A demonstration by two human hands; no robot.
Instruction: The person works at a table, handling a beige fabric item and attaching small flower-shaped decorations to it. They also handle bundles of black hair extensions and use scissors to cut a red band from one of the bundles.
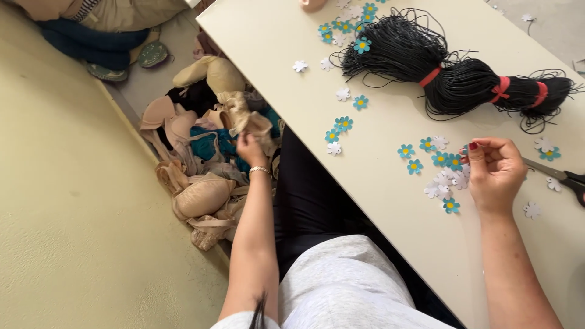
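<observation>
Reaching down beside the table (274,36), the left hand (251,148) grips beige cloth (244,119) from a pile. The right hand (495,173) pinches a paper flower (464,150), near scissors (563,178).

Cord bundle (457,76) behind paper flowers (448,173) on table (390,201) — garment pile (207,164) left, below.

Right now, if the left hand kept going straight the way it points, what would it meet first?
The left hand points up-frame into the heap of beige garments beside the table; it already seems to grip a beige piece, so more of that heap comes first. Depth is unclear.
</observation>
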